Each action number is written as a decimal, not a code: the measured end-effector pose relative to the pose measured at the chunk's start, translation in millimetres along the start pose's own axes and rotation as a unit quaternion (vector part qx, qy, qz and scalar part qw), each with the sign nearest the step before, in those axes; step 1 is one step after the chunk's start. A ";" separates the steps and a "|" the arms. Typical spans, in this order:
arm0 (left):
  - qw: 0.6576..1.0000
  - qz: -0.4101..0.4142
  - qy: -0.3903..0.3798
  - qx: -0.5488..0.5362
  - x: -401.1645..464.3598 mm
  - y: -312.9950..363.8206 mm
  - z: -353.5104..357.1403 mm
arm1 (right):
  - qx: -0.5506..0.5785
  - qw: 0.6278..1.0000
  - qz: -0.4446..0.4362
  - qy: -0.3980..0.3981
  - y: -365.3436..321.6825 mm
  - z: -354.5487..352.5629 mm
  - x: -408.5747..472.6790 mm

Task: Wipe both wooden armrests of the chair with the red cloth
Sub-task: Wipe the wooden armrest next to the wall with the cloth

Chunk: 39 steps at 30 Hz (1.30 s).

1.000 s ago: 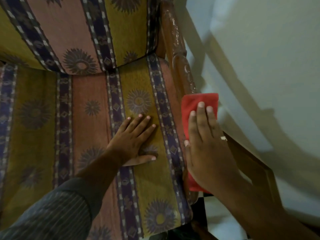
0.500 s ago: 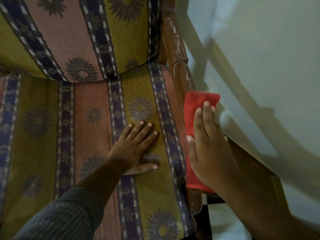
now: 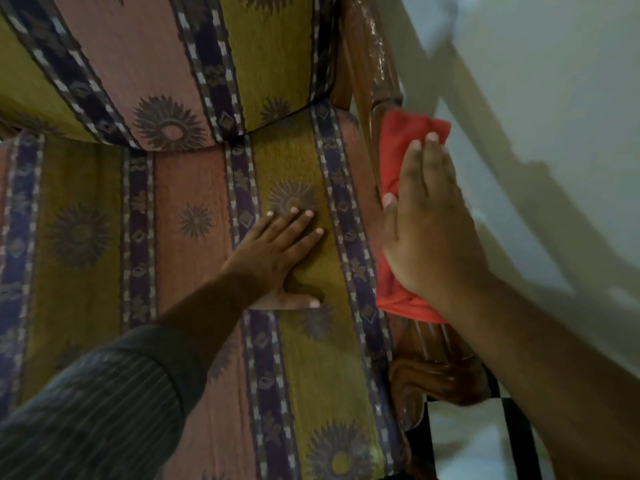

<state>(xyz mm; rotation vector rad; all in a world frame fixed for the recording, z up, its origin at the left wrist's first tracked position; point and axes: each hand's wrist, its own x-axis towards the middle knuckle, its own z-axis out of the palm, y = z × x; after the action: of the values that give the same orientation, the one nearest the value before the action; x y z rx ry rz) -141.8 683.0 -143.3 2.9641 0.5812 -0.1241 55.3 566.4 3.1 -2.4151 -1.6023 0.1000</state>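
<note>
Right hand: the right hand [image 3: 429, 230] lies flat, palm down, on the folded red cloth [image 3: 398, 154], fingers straight and close together, thumb tucked along the cloth's seat-side edge. It presses the cloth down rather than pinching it.
Red cloth: it is draped over the glossy, carved, dark-brown wooden armrest [image 3: 377, 64] on the person's right. One end shows beyond the fingertips; the other shows under the heel of the palm, where a fold hangs toward the seat.
Armrest beyond the fingertips: bare polished wood runs away from the cloth toward the chair's backrest, shining with reflections.
Armrest behind the wrist: the curled, scrolled front end of the same armrest shows just under the right forearm, uncovered by the cloth.
Left hand: the left hand [image 3: 277, 258] rests open on the striped seat cushion [image 3: 194, 188], patterned in olive, salmon and navy with sun-like motifs. Fingers are spread slightly, thumb out to the side, holding nothing. It lies beside the cloth-pressing hand, across a navy stripe, not touching it.
Left sleeve: a dark pinstriped sleeve [image 3: 86, 410] covers the left forearm up to near the wrist.
Outer side of the grip: a pale wall [image 3: 536, 98] with slanting shadows.
Other armrest: out of view.
</note>
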 end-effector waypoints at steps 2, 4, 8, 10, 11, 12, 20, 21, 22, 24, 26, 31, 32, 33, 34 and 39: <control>1.000 -0.018 -0.003 0.010 9.2 -18.1 -4.4 | -0.060 0.997 -0.043 -0.009 -1.3 -1.7 0.5; 1.000 -0.023 -0.009 0.016 13.4 -27.2 -5.9 | -0.113 0.990 -0.076 -0.030 -0.7 -3.3 3.2; 0.999 -0.015 -0.024 0.018 15.4 -25.6 -8.4 | -0.147 0.980 -0.121 -0.055 0.7 -4.8 28.1; 0.999 -0.016 -0.029 0.010 15.9 -25.1 -10.6 | -0.138 0.982 -0.121 -0.050 -2.1 -3.5 44.6; 0.999 -0.017 -0.028 0.008 17.1 -25.3 -11.9 | -0.122 0.986 -0.107 -0.046 -3.6 -2.5 50.7; 0.999 -0.017 -0.028 0.006 17.9 -25.8 -12.7 | -0.101 0.990 -0.087 -0.040 -5.1 -0.5 54.4; 0.998 -0.018 -0.047 -0.034 17.3 -28.5 -12.1 | -0.046 0.999 0.015 -0.012 -11.6 2.9 52.2; 0.998 -0.018 -0.047 -0.040 18.3 -29.3 -12.1 | -0.065 0.998 -0.005 -0.010 -11.9 2.6 54.7; 0.998 -0.014 -0.048 -0.049 19.0 -28.4 -12.2 | -0.088 0.996 -0.028 -0.010 -10.4 2.0 54.9; 0.996 0.013 -0.058 -0.064 24.3 -37.6 -18.9 | -0.133 0.989 -0.065 -0.020 -7.8 0.3 56.4; 0.996 0.062 -0.061 -0.038 34.9 -61.1 -28.3 | -0.170 0.978 -0.113 -0.043 -7.4 -1.4 63.3; 0.994 0.082 -0.072 -0.009 55.0 -108.5 -36.2 | -0.170 0.972 -0.154 -0.046 -13.3 -0.4 121.3; 0.995 0.073 -0.073 -0.017 54.5 -109.5 -32.8 | -0.139 0.980 -0.138 -0.040 -14.9 1.9 133.1; 0.995 0.068 -0.069 -0.025 53.9 -109.0 -29.0 | -0.105 0.988 -0.112 -0.031 -15.7 3.3 139.9; 0.995 0.068 -0.064 -0.031 53.2 -108.5 -25.6 | -0.074 0.993 -0.084 -0.021 -16.1 4.2 142.2; 0.995 0.061 -0.060 -0.043 54.3 -111.3 -19.9 | -0.032 0.998 -0.059 -0.012 -15.1 4.5 138.8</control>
<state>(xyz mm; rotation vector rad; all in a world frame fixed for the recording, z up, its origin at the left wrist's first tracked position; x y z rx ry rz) -132.9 808.1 -140.3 2.8740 0.3804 -0.2554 95.9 699.8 12.9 -2.3669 -1.7811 0.0579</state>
